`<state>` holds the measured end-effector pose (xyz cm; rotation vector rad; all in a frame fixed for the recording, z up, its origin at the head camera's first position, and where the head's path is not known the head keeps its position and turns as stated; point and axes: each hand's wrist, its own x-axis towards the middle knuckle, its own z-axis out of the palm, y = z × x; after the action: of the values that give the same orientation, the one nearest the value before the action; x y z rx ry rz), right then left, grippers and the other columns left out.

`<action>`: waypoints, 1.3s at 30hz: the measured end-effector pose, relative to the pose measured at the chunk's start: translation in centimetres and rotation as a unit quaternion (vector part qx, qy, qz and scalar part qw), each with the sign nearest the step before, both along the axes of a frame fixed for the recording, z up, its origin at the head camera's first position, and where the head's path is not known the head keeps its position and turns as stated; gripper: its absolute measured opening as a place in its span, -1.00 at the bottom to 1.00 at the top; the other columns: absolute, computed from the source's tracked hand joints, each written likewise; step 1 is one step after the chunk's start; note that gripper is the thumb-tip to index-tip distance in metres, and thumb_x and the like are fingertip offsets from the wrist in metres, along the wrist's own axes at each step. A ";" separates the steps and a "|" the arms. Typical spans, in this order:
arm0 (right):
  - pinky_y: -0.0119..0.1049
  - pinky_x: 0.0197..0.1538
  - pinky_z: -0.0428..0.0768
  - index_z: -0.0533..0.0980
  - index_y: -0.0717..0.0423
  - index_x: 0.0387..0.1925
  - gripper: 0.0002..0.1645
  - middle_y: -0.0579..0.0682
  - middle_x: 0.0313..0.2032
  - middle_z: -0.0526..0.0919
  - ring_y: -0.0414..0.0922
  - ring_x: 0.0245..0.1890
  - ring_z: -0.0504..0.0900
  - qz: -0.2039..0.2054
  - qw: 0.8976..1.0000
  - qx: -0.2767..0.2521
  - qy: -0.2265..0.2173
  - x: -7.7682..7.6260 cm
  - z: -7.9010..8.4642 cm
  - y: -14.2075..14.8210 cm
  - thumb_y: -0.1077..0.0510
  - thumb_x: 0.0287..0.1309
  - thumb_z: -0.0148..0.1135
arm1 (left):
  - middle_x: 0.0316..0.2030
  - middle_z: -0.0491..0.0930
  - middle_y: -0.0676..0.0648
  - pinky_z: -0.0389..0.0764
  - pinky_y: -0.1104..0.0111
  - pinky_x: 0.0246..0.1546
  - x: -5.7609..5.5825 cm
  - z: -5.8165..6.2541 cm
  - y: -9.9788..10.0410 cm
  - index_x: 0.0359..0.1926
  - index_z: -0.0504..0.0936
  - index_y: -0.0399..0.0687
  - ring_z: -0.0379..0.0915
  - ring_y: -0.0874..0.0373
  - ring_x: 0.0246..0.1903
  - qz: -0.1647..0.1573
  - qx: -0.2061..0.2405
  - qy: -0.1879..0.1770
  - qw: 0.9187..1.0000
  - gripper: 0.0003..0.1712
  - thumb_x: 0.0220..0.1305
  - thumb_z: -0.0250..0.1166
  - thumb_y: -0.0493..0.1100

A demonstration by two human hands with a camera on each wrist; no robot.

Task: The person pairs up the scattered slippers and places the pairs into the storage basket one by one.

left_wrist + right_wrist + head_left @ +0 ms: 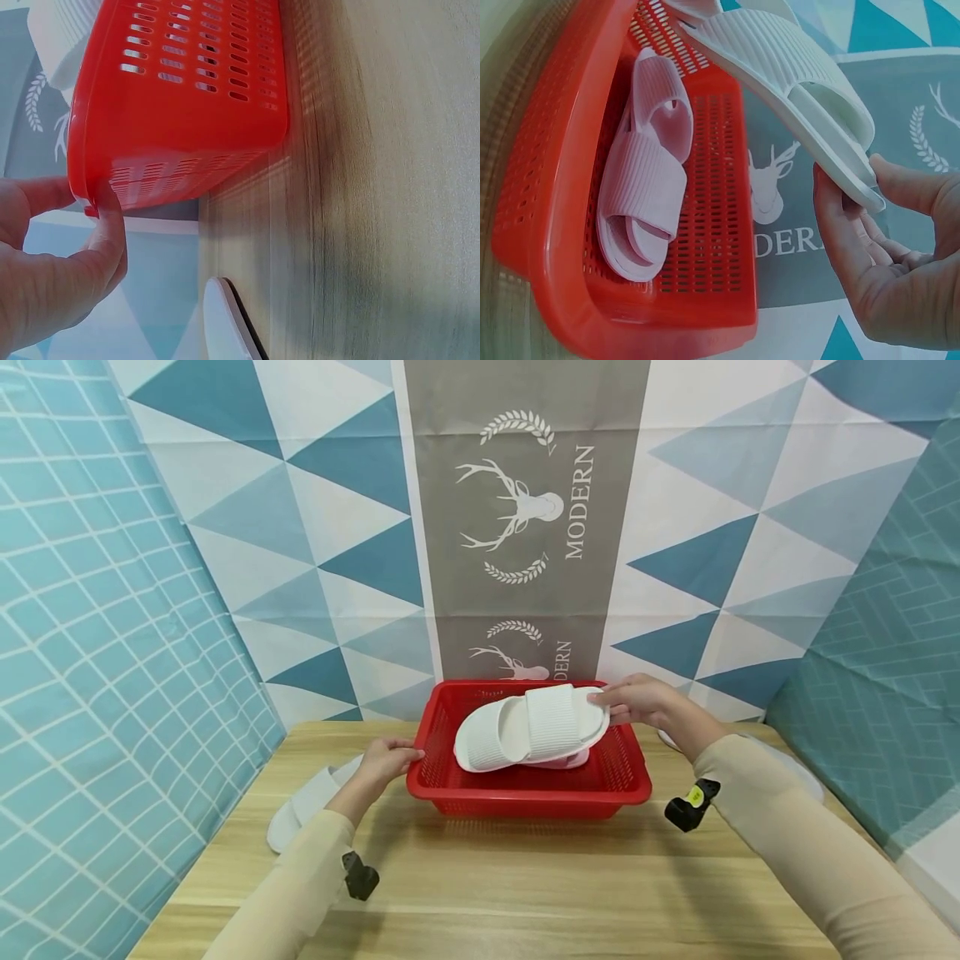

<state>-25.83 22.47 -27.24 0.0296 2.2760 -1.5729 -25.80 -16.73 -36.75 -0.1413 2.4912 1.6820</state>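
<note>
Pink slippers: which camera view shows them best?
Right wrist: the pink slippers lie plainly visible in the red basket. The head view shows only an edge below the white slippers; left wrist, pinkish glimpses through basket holes.

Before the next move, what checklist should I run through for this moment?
1. Right hand grip on the white slippers: ok, it pinches one end.
2. White slippers set down: not ok, the hand holds them up over the red basket.
3. Left hand on the red basket: ok, it grips the left rim.
4. Pink slippers inside the red basket: ok.
5. White slippers' far end clear of the red basket: cannot tell.
</note>
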 end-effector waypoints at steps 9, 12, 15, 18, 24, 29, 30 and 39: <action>-0.22 0.06 0.66 0.40 0.34 0.17 -0.40 -0.15 -0.38 0.68 -0.20 -0.34 0.72 -0.015 0.999 0.018 -0.026 -0.6 -0.8 -1.7 0.08 0.18 0.29 | 0.00 0.57 -0.34 0.68 0.29 -0.05 -0.2 -0.6 0.1 0.10 0.50 -0.44 0.59 0.19 -0.28 0.007 -0.008 -0.001 1.000 -0.55 0.25 0.23 -0.24; -0.24 0.02 0.67 0.40 0.34 0.16 -0.41 -0.14 -0.38 0.67 -0.21 -0.36 0.71 -0.017 0.999 0.024 -0.031 -0.8 -1.1 -2.3 0.09 0.18 0.28 | 0.02 0.56 -0.33 0.67 0.26 -0.02 -0.2 -0.5 0.1 0.10 0.50 -0.40 0.59 0.12 -0.21 0.008 -0.017 -0.005 1.000 -0.55 0.25 0.23 -0.21; -0.24 -0.02 0.69 0.40 0.36 0.15 -0.42 -0.12 -0.40 0.67 -0.22 -0.38 0.71 -0.014 0.999 0.023 -0.036 -1.0 -1.4 -2.8 0.10 0.20 0.27 | 0.05 0.54 -0.34 0.66 0.23 0.02 -0.2 -0.3 0.2 0.12 0.49 -0.39 0.58 0.05 -0.13 0.004 -0.023 -0.006 1.000 -0.54 0.26 0.21 -0.20; -0.21 -0.01 0.69 0.42 0.33 0.16 -0.41 -0.12 -0.39 0.68 -0.21 -0.38 0.72 -0.014 0.999 0.028 -0.041 -1.2 -1.7 -3.3 0.09 0.16 0.30 | 0.07 0.52 -0.34 0.64 0.20 0.05 -0.4 -0.3 0.2 0.14 0.47 -0.38 0.56 0.01 -0.10 0.003 -0.024 -0.007 1.000 -0.52 0.26 0.20 -0.19; -0.19 0.00 0.68 0.48 0.33 0.11 -0.45 -0.07 -0.41 0.71 -0.20 -0.41 0.74 -0.008 0.997 0.066 -0.045 -1.8 -1.9 -4.2 0.10 0.15 0.31 | 0.07 0.52 -0.32 0.64 0.20 0.07 -0.6 -0.3 0.3 0.15 0.46 -0.38 0.56 0.03 -0.10 -0.001 -0.023 -0.010 1.000 -0.51 0.26 0.21 -0.19; -0.20 0.01 0.68 0.48 0.33 0.07 -0.47 -0.01 -0.33 0.67 -0.20 -0.41 0.72 0.003 0.995 0.091 -0.047 -2.3 -1.4 -5.0 0.09 0.15 0.32 | 0.07 0.53 -0.33 0.64 0.21 0.06 -0.6 -0.3 0.3 0.14 0.47 -0.39 0.58 0.04 -0.10 0.001 -0.020 -0.008 1.000 -0.53 0.26 0.21 -0.20; -0.20 0.01 0.68 0.48 0.34 0.06 -0.47 0.00 -0.32 0.66 -0.21 -0.41 0.71 0.007 0.994 0.097 -0.046 -2.4 -1.2 -5.1 0.10 0.15 0.32 | 0.07 0.53 -0.33 0.64 0.20 0.06 -0.6 -0.3 0.3 0.14 0.47 -0.39 0.58 0.03 -0.10 0.001 -0.020 -0.008 1.000 -0.52 0.26 0.21 -0.20; -0.25 -0.06 0.70 0.51 0.36 -0.03 -0.56 0.03 -0.30 0.63 -0.21 -0.43 0.65 0.039 0.989 0.139 -0.033 -2.6 -0.3 -6.4 0.12 0.14 0.31 | 0.09 0.52 -0.33 0.63 0.19 0.08 -0.7 -0.1 0.0 0.16 0.46 -0.37 0.56 0.00 -0.07 0.008 -0.024 -0.016 1.000 -0.53 0.28 0.21 -0.20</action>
<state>-28.40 16.02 -27.50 0.0627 2.3957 -1.1889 -26.48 -16.70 -36.88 -0.1929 2.5145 1.6137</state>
